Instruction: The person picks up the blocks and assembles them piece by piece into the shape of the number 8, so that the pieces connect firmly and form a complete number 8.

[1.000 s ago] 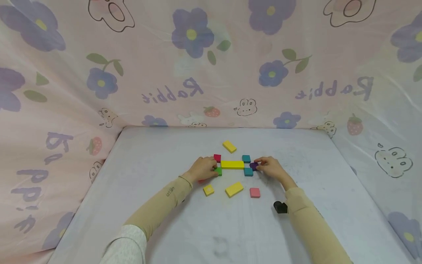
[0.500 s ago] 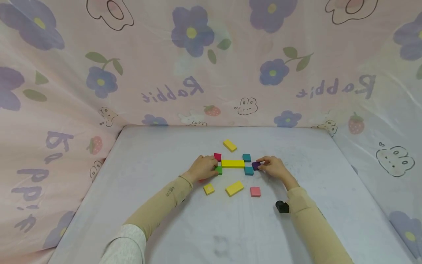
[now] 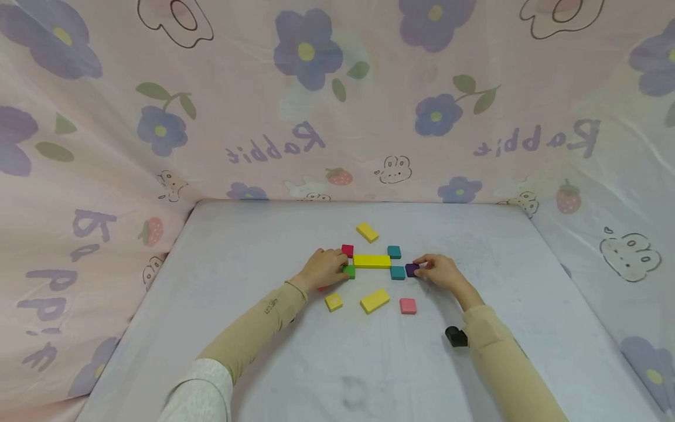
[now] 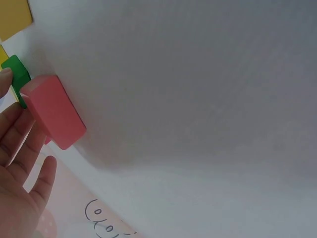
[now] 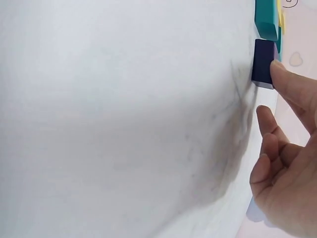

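In the head view my left hand (image 3: 325,266) is at the left end of a long yellow block (image 3: 372,261). Its thumb and fingers hold a small green block (image 3: 350,272); a red block (image 3: 347,250) lies by its fingertips. The left wrist view shows the thumb against the green block (image 4: 19,74), with a pink block (image 4: 55,111) nearer the camera. My right hand (image 3: 439,272) pinches a dark purple block (image 3: 412,270) between thumb and finger. This block (image 5: 264,63) sits just right of the lower teal block (image 3: 398,272), a small gap between them.
Another teal block (image 3: 394,252) lies above. Yellow blocks lie behind (image 3: 367,232) and in front (image 3: 375,301), with a small yellow block (image 3: 334,302) and a pink block (image 3: 408,306). A black object (image 3: 456,336) is beside the right forearm. Patterned cloth (image 3: 369,117) walls the table (image 3: 348,363).
My right hand has drawn the purple block slightly rightward and toward me, from between the two teal blocks' level to beside the lower one. The left hand has stayed nearly still.
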Action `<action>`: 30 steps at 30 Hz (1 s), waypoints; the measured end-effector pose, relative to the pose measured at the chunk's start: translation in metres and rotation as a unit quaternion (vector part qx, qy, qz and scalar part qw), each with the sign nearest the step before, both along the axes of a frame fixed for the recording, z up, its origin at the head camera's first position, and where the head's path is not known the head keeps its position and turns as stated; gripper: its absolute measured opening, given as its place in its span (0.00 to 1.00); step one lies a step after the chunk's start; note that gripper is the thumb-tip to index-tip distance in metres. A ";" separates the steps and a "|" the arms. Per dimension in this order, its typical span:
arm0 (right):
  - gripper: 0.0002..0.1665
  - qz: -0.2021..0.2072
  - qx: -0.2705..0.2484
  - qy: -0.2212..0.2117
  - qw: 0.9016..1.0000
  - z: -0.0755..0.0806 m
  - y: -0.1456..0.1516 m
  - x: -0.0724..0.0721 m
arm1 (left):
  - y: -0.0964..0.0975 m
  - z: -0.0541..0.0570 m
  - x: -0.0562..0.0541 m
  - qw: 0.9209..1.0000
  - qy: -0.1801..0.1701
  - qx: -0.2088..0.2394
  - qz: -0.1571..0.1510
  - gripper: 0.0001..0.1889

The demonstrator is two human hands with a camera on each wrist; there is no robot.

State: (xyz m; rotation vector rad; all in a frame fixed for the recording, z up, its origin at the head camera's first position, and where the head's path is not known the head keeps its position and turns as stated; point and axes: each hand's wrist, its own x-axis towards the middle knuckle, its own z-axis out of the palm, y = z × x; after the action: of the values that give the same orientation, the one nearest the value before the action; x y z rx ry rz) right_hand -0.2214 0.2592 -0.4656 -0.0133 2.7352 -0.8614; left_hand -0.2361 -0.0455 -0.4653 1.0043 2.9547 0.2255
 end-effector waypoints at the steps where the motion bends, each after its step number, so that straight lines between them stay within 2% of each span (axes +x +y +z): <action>1: 0.20 0.000 0.000 0.000 1.000 0.000 0.001 0.001 | 0.000 0.000 0.000 1.000 0.000 0.000 0.001 0.15; 9: 0.19 0.010 0.004 0.020 1.000 -0.005 0.004 0.010 | 0.000 -0.002 0.000 1.000 -0.002 -0.002 0.004 0.15; 20: 0.18 0.019 0.011 0.023 0.999 -0.005 -0.004 0.031 | -0.002 -0.001 0.001 1.000 -0.016 0.009 0.014 0.18; 30: 0.17 0.021 0.019 0.029 0.999 -0.003 -0.019 0.043 | -0.002 -0.001 0.005 0.999 0.019 0.026 -0.002 0.20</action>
State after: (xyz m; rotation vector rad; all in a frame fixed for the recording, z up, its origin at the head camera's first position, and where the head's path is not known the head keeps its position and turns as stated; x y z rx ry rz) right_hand -0.1787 0.2398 -0.4686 -0.0887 2.7942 -0.8088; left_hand -0.2306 -0.0480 -0.4665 1.0307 2.9955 0.2885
